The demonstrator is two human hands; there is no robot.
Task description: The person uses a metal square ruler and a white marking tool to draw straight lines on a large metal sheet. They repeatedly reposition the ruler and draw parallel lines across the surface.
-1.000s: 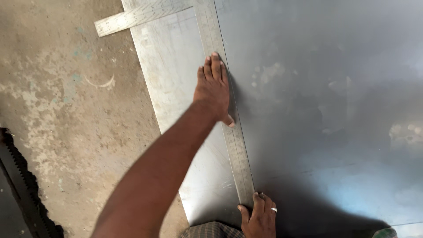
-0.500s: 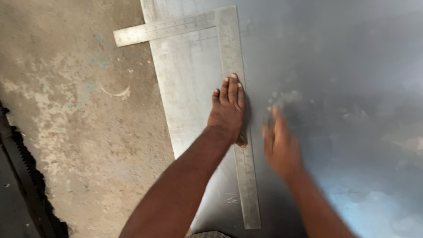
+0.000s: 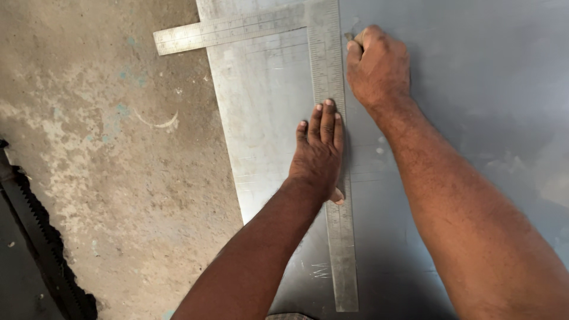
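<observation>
A large grey metal sheet [image 3: 462,89] lies flat on a concrete floor. On it rests an L-shaped steel square [image 3: 329,65], its long arm running toward me and its short arm reaching left past the sheet's edge. My left hand [image 3: 319,155] presses flat on the long arm, fingers together. My right hand [image 3: 378,64] is closed around a small thin tool, whose tip shows by the ruler's right edge near the corner of the square. What kind of tool it is stays hidden in the fist.
Rough stained concrete floor [image 3: 101,160] fills the left side. A dark toothed strip [image 3: 41,243] runs along the lower left edge. A faint scribed mark shows on the sheet near the ruler's near end.
My right hand has moved from the near end of the square up the sheet to the far corner. My left hand has stayed pressed on the long arm.
</observation>
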